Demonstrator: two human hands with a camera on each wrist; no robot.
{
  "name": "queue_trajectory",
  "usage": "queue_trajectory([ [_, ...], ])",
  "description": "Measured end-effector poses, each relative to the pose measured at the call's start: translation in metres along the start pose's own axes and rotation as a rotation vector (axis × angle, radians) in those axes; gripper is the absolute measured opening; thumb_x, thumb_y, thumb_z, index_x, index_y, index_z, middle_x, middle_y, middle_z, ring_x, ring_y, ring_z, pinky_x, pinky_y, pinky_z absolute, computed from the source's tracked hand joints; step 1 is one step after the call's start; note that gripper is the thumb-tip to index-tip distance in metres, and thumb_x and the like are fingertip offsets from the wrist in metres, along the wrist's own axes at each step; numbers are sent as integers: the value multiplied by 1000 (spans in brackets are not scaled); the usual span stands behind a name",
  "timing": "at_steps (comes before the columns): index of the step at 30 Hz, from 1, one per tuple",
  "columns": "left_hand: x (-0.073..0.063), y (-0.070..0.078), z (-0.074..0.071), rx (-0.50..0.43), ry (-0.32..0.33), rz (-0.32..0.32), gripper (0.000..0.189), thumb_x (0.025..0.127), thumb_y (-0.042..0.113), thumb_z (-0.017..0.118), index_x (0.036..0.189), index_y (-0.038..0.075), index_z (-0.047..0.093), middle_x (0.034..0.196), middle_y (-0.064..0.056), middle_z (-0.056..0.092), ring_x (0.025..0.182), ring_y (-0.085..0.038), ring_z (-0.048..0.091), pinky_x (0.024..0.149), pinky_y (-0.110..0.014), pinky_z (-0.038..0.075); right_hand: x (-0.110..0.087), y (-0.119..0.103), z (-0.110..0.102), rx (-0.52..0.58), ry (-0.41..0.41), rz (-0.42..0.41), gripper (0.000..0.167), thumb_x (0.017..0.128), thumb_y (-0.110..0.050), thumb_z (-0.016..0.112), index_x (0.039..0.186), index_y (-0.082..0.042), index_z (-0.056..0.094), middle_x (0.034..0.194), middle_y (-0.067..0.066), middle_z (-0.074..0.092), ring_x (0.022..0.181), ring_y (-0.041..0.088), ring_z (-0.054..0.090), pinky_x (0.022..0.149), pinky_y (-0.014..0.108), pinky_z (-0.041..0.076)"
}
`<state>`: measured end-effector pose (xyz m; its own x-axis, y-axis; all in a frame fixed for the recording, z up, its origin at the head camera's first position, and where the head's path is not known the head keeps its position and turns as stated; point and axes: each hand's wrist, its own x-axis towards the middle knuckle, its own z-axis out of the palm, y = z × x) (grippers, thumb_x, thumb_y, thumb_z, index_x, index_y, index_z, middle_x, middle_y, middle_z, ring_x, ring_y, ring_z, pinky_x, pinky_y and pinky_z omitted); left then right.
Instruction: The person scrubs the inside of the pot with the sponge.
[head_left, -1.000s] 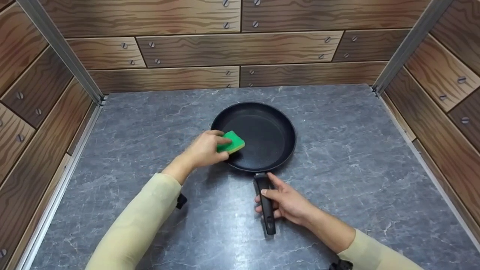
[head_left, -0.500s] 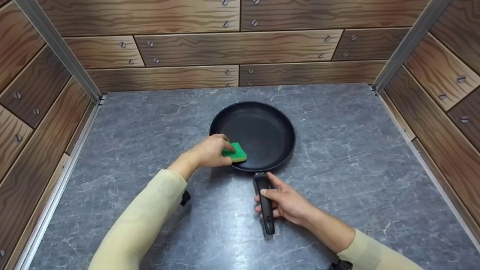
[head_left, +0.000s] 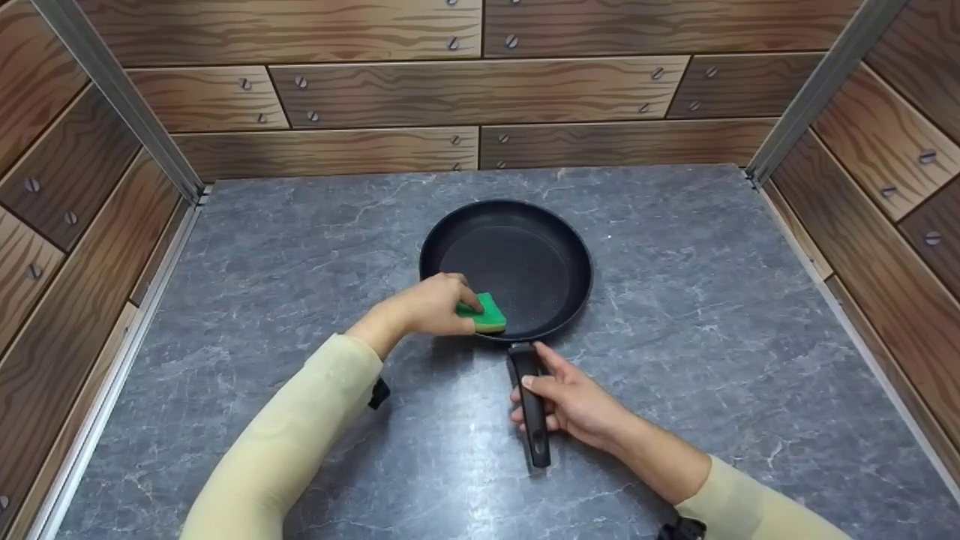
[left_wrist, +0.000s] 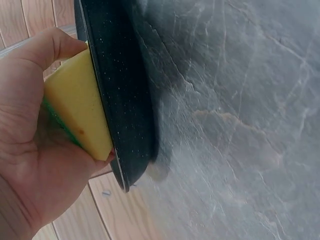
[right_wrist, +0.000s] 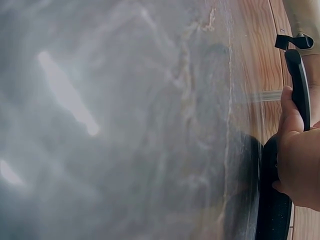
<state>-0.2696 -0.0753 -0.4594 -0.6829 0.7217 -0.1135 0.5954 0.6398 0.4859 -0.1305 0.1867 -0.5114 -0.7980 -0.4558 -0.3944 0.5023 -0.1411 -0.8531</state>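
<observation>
A black frying pan (head_left: 517,262) lies on the grey marbled table with its handle (head_left: 534,420) toward me. My left hand (head_left: 435,304) pinches a sponge (head_left: 489,313), green on top and yellow beneath, at the near left part of the pan's inside. In the left wrist view the sponge's yellow side (left_wrist: 80,100) shows between thumb and fingers, behind the pan's rim (left_wrist: 107,100). My right hand (head_left: 577,401) grips the handle, thumb on top and fingers underneath. The right wrist view shows that hand (right_wrist: 300,160) around the handle (right_wrist: 298,85), beside the dark pan (right_wrist: 272,215).
The marbled tabletop (head_left: 697,300) extends around the pan on all sides. Wood-print panels (head_left: 480,94) wall it in at the back, left and right, with metal corner posts (head_left: 825,97) at the two rear corners. Each wrist carries a small black mount (head_left: 379,393).
My left hand has slid the sponge along the pan's near left side, toward me and to the right. The right hand keeps its grip on the handle, and the pan stays almost in place.
</observation>
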Motion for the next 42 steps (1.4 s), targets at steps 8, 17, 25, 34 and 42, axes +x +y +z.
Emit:
queue_trajectory([
  [8,3,4,1,-22,-28,-5,39,91,28,69,124,11,81,124,-12,68,108,-27,62,96,-42,52,0,-1,0,15,-3,-4,92,109,-12,56,171,-18,-12,115,19,67,91,26,77,87,46,63],
  [17,8,6,5,-84,-71,2,40,91,28,67,126,13,80,123,-9,69,106,-27,63,94,-40,52,0,0,1,17,-9,-8,94,109,-12,57,170,-18,-13,116,21,67,91,27,77,87,46,62],
  [25,13,15,7,-144,-143,-36,48,93,33,60,136,16,75,142,-10,64,128,-29,58,108,-46,46,1,-1,0,14,-13,-11,94,109,-13,57,170,-17,-13,117,22,67,91,26,77,85,45,63],
  [34,22,22,13,-306,-217,-62,54,95,29,56,147,17,66,151,-10,56,128,-24,52,107,-41,44,2,-1,-2,-10,-22,-11,92,110,-13,56,171,-16,-12,114,18,69,89,24,77,82,42,64],
  [42,32,22,15,-478,-266,-64,57,93,20,57,150,15,64,148,-8,53,121,-22,48,98,-34,42,1,-3,-3,-24,-28,-9,93,109,-15,58,170,-13,-12,117,22,68,90,25,77,84,43,63],
])
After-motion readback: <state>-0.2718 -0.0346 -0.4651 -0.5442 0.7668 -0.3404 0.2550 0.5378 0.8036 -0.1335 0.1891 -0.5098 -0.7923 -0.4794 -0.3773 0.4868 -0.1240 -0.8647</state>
